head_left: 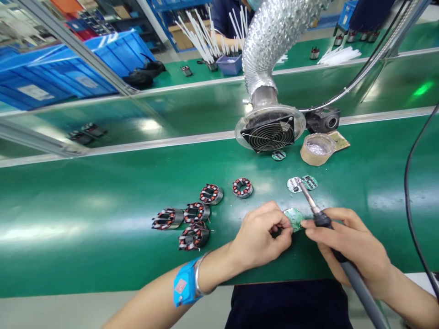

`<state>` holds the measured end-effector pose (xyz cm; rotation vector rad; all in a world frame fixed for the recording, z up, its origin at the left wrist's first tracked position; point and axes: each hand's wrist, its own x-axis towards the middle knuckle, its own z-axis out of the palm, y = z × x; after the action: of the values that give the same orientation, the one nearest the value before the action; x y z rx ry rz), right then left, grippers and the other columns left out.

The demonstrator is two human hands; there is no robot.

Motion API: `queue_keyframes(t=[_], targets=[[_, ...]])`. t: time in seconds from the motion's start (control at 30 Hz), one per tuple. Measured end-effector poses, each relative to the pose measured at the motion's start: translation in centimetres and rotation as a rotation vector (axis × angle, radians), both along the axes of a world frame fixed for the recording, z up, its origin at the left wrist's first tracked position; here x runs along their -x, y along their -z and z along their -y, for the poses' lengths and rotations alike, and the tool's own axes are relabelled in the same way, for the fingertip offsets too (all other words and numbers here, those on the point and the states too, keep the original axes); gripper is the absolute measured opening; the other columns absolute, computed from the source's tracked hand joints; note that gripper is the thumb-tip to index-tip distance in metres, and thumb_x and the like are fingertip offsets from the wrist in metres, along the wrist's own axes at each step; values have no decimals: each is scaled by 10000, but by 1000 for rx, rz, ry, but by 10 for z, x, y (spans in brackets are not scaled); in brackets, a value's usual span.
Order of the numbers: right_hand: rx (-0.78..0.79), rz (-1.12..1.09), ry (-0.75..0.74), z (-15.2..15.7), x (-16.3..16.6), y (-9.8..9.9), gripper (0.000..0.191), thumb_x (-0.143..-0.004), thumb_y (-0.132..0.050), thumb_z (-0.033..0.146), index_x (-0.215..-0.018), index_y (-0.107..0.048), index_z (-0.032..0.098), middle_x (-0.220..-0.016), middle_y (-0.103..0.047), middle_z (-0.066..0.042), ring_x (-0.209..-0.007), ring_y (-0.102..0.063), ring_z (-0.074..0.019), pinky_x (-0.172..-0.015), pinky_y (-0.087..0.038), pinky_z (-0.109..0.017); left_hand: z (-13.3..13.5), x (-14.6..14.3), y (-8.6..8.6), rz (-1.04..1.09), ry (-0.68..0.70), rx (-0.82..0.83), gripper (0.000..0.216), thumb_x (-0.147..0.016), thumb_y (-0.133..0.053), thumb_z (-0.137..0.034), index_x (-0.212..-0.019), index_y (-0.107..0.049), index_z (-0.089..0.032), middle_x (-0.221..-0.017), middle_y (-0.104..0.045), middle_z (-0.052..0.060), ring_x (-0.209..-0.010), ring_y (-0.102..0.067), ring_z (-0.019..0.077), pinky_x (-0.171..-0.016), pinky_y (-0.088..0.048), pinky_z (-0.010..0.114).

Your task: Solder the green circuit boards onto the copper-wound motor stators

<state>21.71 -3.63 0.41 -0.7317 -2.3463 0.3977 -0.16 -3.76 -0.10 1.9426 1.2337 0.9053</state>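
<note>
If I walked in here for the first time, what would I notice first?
Probably the big, shiny silver hose, bending down from the top to a round fan. Next, the soldering iron in the right hand, while the left hand is by a green circuit board. Five wound metal rings sit left of that board.

A crinkled silver foil duct [265, 43] curves down to a square black fan [272, 135]. At left stand big blue plastic bins [85, 71], beside a blurred black bundle [146, 74], perhaps a bag; a small purple plastic tub [229, 66] sits farther right.
</note>
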Motion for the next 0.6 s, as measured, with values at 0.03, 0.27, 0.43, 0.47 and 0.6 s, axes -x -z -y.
queue_keyframes(t=[0.03,0.27,0.43,0.47,0.6], targets=[[6,-18,15,3,-4,0,424,-893,-461,44,-1292,-510,181,-946,-668,-63,-925,-628,-203,-866,-519,-393,0,0,0,-14,-2,-39,74,-741,-592,-98,-714,-621,-160,-683,-565,6,-592,-522,93,-544,-427,198],[90,-126,133,23,-13,-21,393,-837,-524,95,-1212,-615,167,-806,-633,-52,-684,-626,-168,-592,-536,-290,3,0,2,-122,-19,-185,87,-768,-571,-118,-710,-610,-169,-671,-587,8,-592,-540,100,-549,-435,202],[111,-174,153,31,-12,-22,296,-824,-508,87,-1076,-645,159,-733,-636,-48,-614,-618,-166,-518,-510,-280,3,-1,1,-129,-10,-206,90,-765,-572,-109,-702,-610,-161,-663,-596,10,-595,-551,104,-555,-437,206],[116,-159,165,31,-12,-22,286,-832,-500,90,-1068,-643,164,-746,-642,-53,-641,-630,-173,-532,-513,-286,3,-1,1,-132,-11,-208,91,-765,-572,-107,-701,-610,-159,-664,-596,11,-597,-552,104,-558,-438,207],[132,-86,200,33,-11,-24,251,-862,-487,104,-1048,-646,157,-816,-659,-77,-759,-660,-197,-643,-535,-319,3,-2,0,-142,-26,-210,95,-769,-567,-107,-701,-610,-158,-671,-595,11,-596,-551,102,-558,-437,206]])
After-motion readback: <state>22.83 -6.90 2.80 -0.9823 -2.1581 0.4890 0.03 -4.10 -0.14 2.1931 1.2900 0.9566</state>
